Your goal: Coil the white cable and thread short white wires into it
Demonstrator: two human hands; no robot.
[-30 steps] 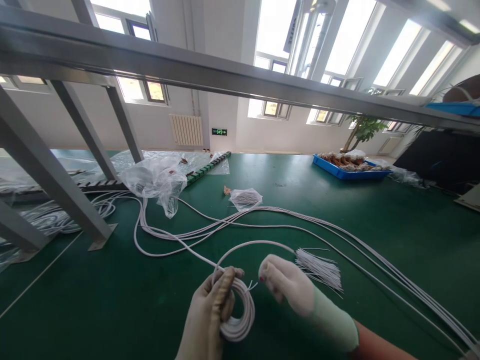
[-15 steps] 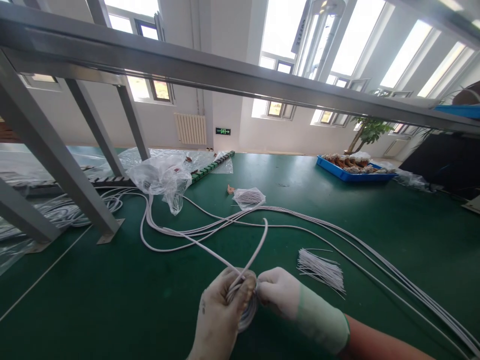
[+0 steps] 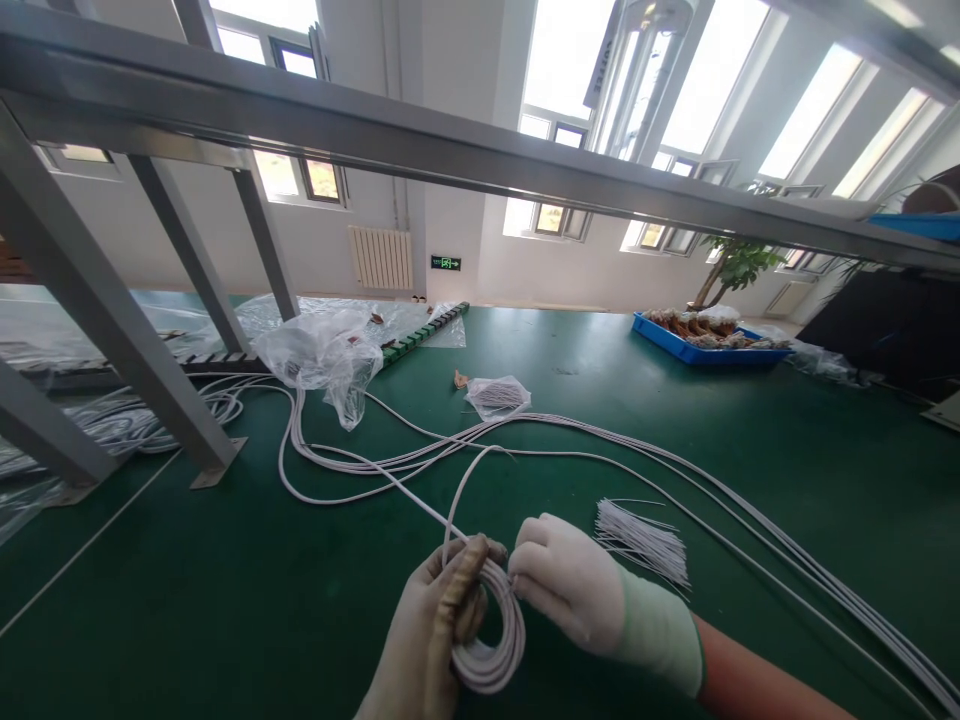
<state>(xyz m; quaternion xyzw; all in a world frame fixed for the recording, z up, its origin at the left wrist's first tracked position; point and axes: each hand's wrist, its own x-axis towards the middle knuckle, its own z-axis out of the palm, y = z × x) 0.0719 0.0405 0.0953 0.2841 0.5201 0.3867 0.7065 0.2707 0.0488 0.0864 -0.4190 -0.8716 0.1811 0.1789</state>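
My left hand, in a stained white glove, is closed around a small coil of white cable. The coil's open ring now faces me, and one loose cable end arcs up and over to the right above it. Another length runs from the coil up and left across the table. Pressed to the coil's right edge are the fingertips of my right hand, gloved and closed in a pinch. What sits between those fingertips is too small to make out. To its right lies a pile of thin white ties.
Long white cables cross the green table. Behind them lie a bag of ties, crumpled clear plastic and a green slotted strip. A blue tray stands back right. Grey metal posts rise at left.
The coil has turned to show its round face. Its loose end has swung left and now bends over to the right. My right hand stays at the coil's right side, rotated slightly.
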